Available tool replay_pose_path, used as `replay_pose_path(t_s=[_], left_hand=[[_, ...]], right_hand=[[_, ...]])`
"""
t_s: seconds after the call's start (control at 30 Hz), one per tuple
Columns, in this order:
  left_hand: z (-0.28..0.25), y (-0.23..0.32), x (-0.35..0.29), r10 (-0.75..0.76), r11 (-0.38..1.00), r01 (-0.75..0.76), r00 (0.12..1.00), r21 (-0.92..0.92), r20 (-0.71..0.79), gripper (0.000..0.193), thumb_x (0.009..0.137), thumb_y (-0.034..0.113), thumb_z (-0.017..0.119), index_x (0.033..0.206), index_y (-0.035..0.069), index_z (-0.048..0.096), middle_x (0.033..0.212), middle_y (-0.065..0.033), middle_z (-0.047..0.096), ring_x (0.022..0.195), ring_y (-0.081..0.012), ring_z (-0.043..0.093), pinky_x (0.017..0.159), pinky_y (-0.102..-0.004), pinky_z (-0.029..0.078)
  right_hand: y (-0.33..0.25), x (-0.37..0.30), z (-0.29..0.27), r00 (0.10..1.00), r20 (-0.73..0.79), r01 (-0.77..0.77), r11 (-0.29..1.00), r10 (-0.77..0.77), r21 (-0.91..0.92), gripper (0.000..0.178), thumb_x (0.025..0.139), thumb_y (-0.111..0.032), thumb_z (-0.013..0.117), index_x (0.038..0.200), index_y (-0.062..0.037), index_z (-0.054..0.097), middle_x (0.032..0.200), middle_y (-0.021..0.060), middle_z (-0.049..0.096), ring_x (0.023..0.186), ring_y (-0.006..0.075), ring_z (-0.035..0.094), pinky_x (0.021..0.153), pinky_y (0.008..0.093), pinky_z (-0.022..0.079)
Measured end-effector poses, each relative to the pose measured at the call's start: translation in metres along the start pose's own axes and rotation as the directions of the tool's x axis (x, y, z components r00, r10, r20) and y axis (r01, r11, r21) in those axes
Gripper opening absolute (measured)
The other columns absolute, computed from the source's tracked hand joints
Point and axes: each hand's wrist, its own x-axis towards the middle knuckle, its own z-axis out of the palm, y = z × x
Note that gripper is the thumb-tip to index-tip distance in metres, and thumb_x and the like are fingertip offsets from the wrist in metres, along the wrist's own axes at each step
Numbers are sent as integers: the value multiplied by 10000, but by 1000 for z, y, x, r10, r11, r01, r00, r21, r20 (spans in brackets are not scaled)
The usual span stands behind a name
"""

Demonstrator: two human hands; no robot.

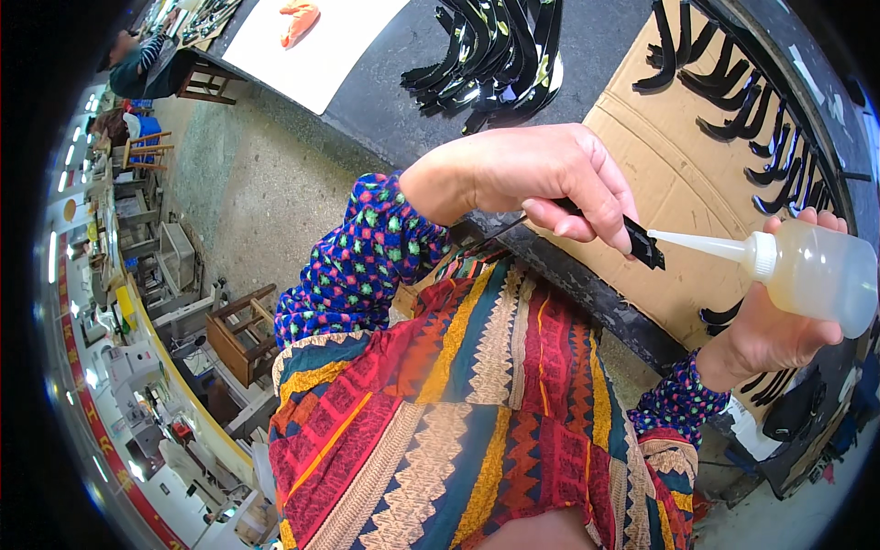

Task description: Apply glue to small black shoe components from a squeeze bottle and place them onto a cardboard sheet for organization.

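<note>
My left hand pinches a short, narrow black strip between thumb and fingers, above the table's near edge. One end of the strip sticks out past my fingertips to the right. My right hand is wrapped round a translucent squeeze bottle with pale yellowish liquid in it. The bottle lies tilted sideways, its long white nozzle pointing left. The nozzle's tip is at the strip's outer end; whether it touches I cannot tell.
A bundle of glossy black strips lies on the dark table. More curved strips line the edge of a brown cardboard sheet. An orange object rests on white paper. Wooden stools and another person are at left.
</note>
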Motion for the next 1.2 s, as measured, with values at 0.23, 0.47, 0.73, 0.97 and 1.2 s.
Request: replay_pose_path(t_s=[0.23,0.47,0.73,0.97,1.2], left_hand=[[0,1,0,1,1000,-1,1000,-10,14,130,732,18,611,846,-43,628,476,13,478,340,16,322,315,-148,188],[-3,0,1,8,1000,-8,1000,-14,28,131,730,18,614,843,-45,628,470,13,472,336,15,315,314,-149,182],[-2,0,-1,21,1000,-21,999,-8,24,146,730,19,611,857,-51,626,479,8,473,344,12,325,314,-148,184],[-2,0,-1,26,1000,-25,999,-4,21,147,730,20,611,859,-50,627,479,9,472,343,13,325,314,-147,179],[-1,1,-2,28,1000,-28,1000,-6,13,144,736,19,606,862,-47,628,476,10,468,340,16,316,314,-145,173]], right_hand=[[0,0,-1,1000,-1,-1,1000,1,-9,996,564,-497,739,1267,36,278,1263,164,366,1161,302,398,968,483,318],[1,-1,-1,1000,-17,4,1000,-5,-25,1001,563,-502,737,1270,36,274,1262,166,372,1164,308,396,967,485,319],[-2,-3,1,1000,-25,1,1000,-1,-12,995,563,-490,743,1270,31,274,1269,169,371,1170,306,391,970,490,316],[-2,-3,-2,1000,-25,4,1000,-4,-2,988,565,-495,740,1267,28,282,1261,169,382,1164,298,398,968,489,320],[-2,-3,0,999,-40,2,999,-4,-51,983,558,-532,725,1260,11,306,1240,162,405,1149,307,410,931,493,359]])
